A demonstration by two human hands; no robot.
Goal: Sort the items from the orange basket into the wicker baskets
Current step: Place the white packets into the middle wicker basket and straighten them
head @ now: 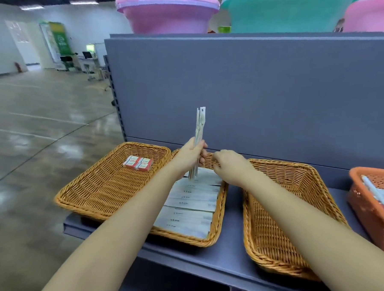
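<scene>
My left hand [191, 155] grips a bundle of long flat white packets [200, 125], held upright over the middle wicker basket [217, 218]. That basket holds several of the same white packets [190, 203] lying flat in a row. My right hand [229, 166] hovers just right of the bundle above the basket's far end, fingers curled; whether it holds anything is hidden. The left wicker basket [99, 189] holds a few small red and white boxes [138, 163]. Nothing shows inside the right wicker basket [272, 216]. The orange basket [370, 206] at the far right contains long white items.
All baskets stand on a blue-grey shelf [225, 258] with a tall back panel [256, 93]. Pink tubs [167, 12] and a teal tub [284, 12] sit on top of the shelving. Open polished floor [32, 125] lies to the left.
</scene>
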